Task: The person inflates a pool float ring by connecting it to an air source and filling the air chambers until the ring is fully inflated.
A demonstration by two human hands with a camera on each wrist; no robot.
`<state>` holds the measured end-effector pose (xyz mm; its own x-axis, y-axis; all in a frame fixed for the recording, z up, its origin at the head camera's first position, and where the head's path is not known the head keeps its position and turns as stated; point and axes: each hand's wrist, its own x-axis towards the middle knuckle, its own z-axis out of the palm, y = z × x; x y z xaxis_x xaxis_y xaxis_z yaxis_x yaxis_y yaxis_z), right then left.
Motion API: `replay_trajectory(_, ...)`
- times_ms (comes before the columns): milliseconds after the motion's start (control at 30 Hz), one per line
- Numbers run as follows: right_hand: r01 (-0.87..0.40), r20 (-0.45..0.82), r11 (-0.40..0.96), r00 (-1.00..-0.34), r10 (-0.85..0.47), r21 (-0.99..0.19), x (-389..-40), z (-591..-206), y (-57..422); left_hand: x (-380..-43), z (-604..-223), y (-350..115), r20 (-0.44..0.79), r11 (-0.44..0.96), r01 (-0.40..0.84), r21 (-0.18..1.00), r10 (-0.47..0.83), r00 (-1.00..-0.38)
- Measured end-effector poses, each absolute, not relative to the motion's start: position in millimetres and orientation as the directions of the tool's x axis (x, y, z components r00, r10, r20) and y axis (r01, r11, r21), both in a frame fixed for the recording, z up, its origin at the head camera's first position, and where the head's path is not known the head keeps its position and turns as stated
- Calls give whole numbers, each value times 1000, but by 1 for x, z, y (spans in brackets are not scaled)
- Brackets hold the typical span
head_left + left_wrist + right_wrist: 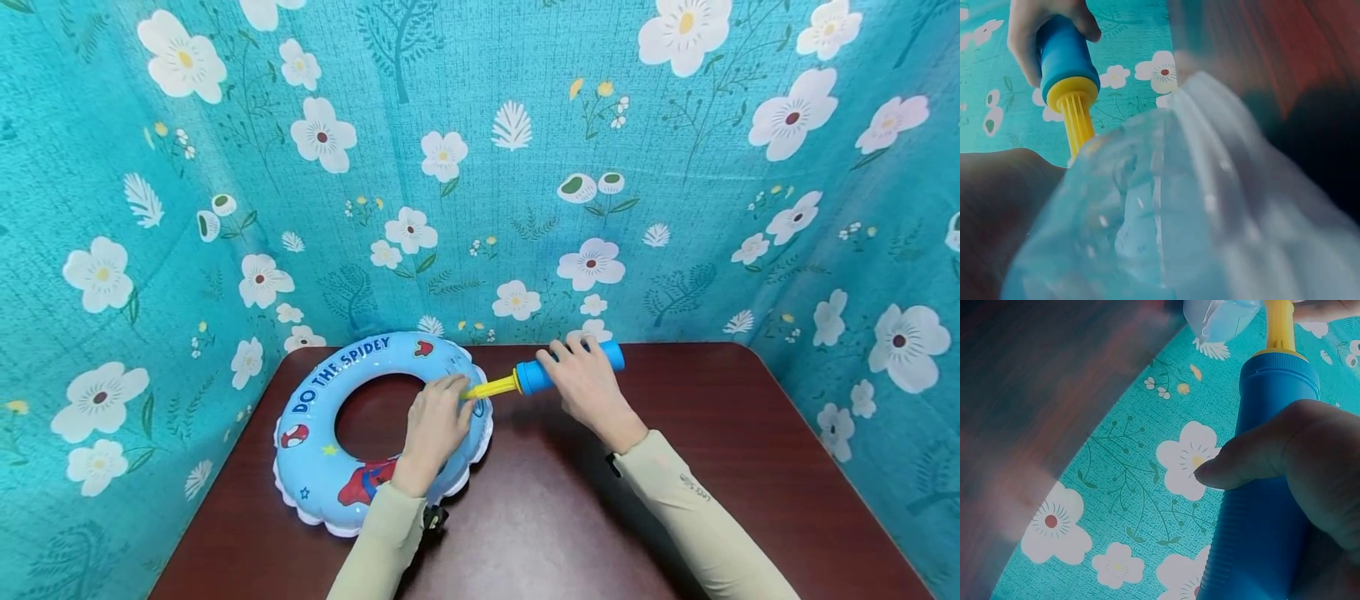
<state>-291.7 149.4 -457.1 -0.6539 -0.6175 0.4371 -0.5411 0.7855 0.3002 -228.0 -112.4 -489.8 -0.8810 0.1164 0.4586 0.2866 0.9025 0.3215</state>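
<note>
A light blue inflatable swim ring point(315, 471) with cartoon prints and a scalloped clear edge lies on the table at the left. My left hand point(437, 425) is over its right side, thumb and fingers around the tip of the yellow shaft point(495, 387) of a hand pump; the tip itself is hidden by them. My right hand point(588, 387) grips the pump's blue barrel point(1260, 531), which slants up to the right above the table. In the left wrist view the swim ring point(1116, 237) bulges close up, overlapping the shaft's lower end.
The dark red-brown table point(712, 433) has rounded far corners. A turquoise flowered curtain point(480, 192) hangs behind it and along both sides. A dark band with a small device point(435, 518) is on the left wrist.
</note>
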Motion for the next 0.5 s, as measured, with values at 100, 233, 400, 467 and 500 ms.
replay_trajectory(100,-547,433,782,-653,-621,297,-292,-457,150,-226,-492,-117,443,904,267,334,100,-891)
replay_trajectory(233,-561,440,772,-637,-633,299,-292,-457,151,-223,-494,-123,450,901,265,343,90,-888)
replay_trajectory(400,-570,436,762,-626,-646,309,-292,-454,151,-220,-496,-131,429,892,250,376,72,-901)
replay_trajectory(467,-569,436,760,-625,-648,313,-291,-452,151,-219,-496,-134,416,887,245,390,68,-907)
replay_trajectory(500,-571,438,759,-622,-649,313,-291,-452,150,-219,-497,-135,414,885,246,396,67,-908)
